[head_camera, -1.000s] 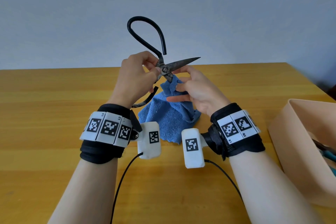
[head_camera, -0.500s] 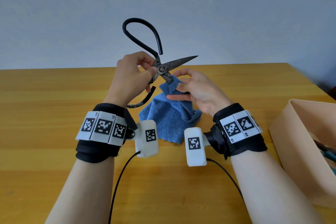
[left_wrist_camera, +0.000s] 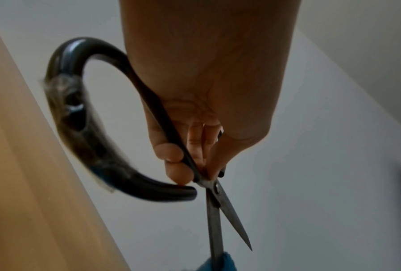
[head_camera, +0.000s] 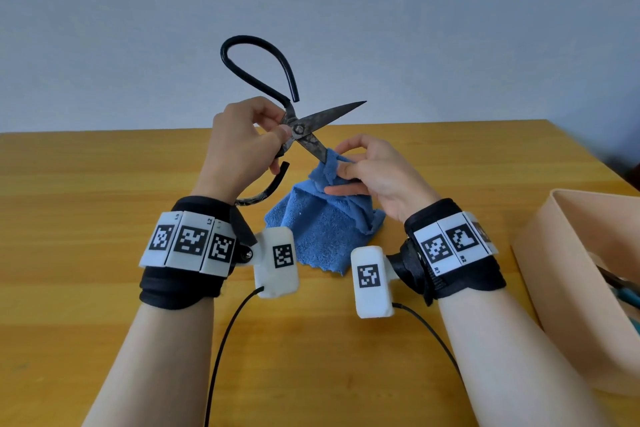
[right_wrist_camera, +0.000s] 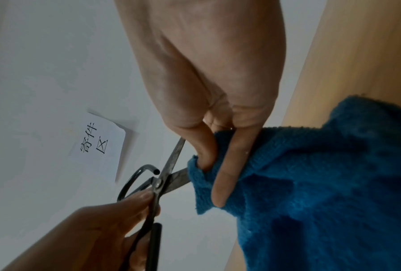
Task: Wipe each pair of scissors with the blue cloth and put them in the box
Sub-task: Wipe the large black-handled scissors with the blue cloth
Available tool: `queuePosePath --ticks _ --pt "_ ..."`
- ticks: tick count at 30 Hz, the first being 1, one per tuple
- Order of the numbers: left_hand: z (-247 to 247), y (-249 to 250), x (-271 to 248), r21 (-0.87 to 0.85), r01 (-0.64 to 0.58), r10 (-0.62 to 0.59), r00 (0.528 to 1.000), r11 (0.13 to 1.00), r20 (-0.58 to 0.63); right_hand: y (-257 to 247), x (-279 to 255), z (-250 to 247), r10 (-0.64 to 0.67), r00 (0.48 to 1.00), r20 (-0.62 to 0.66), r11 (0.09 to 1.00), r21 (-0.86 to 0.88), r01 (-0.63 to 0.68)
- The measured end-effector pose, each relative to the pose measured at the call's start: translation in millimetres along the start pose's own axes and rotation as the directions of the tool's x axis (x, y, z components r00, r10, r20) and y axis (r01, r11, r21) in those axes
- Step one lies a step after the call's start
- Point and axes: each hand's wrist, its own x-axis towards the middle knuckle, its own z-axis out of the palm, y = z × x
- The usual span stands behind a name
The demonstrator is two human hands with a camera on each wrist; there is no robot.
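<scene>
Holding scissors [head_camera: 304,130] aloft by the pivot in the left grip [head_camera: 239,146], blades spread. Pinching the cloth [head_camera: 325,215] around the lower blade tip in the right grip [head_camera: 374,173], cloth trailing down to the bench [head_camera: 86,201]. Box [head_camera: 568,270] sitting right of that grip.

Right hand [right_wrist_camera: 208,88] is pinching blue cloth [right_wrist_camera: 310,183] around one blade of open scissors [right_wrist_camera: 169,176], thumb tucking into a fold. Left hand [right_wrist_camera: 97,225] is gripping the scissors near the pivot (black loop handles). White paper sign [right_wrist_camera: 97,139] with printed characters is showing behind.
</scene>
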Motion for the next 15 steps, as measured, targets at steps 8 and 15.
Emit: queuePosePath --ticks 8,15 --pt "-3.2 -2.6 0.7 -0.018 0.012 -0.012 1.0 1.0 -0.029 -1.0 -0.7 -1.2 -0.002 0.999 0.032 1.0 -0.012 0.002" --pt "-6.7 -3.8 1.3 -0.032 0.032 -0.033 0.998 0.999 -0.048 -0.7 -0.3 -8.3 0.025 0.999 -0.039 0.997 -0.067 -0.027"
